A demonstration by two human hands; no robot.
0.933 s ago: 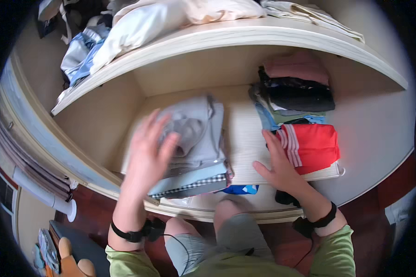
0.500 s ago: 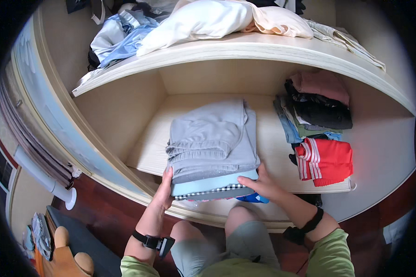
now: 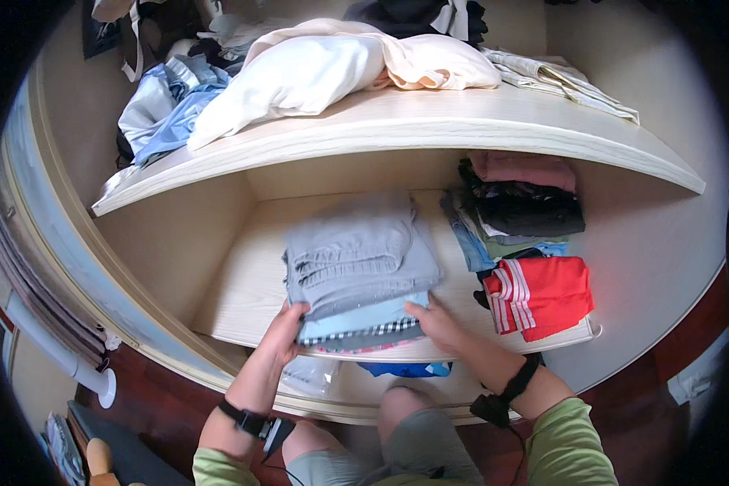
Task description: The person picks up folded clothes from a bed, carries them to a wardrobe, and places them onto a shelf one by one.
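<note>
A stack of folded clothes [image 3: 356, 259] lies on or just over the front of the middle shelf; I cannot tell whether its base rests fully. On top is a grey garment with a gathered elastic waistband, and light blue, black-and-white checked and pink-patterned layers show underneath. My left hand [image 3: 282, 332] grips the stack's near left corner, thumb over the light blue layer. At the near right corner my right hand [image 3: 437, 326] closes on it too, thumb on top. The fingers below the stack are hidden.
Right of the stack, red shorts with white stripes [image 3: 555, 296] lie before a pile of folded clothes [image 3: 530, 211]. The upper shelf's edge [image 3: 397, 138] overhangs, bearing heaped white and peach cloth [image 3: 300, 81]. Below are a clear plastic bag [image 3: 309, 375] and blue cloth [image 3: 405, 369].
The stack has moved inward over the shelf with both hands on it. My view has shifted, so more of the compartment below shows, including the plastic bag and blue cloth.
</note>
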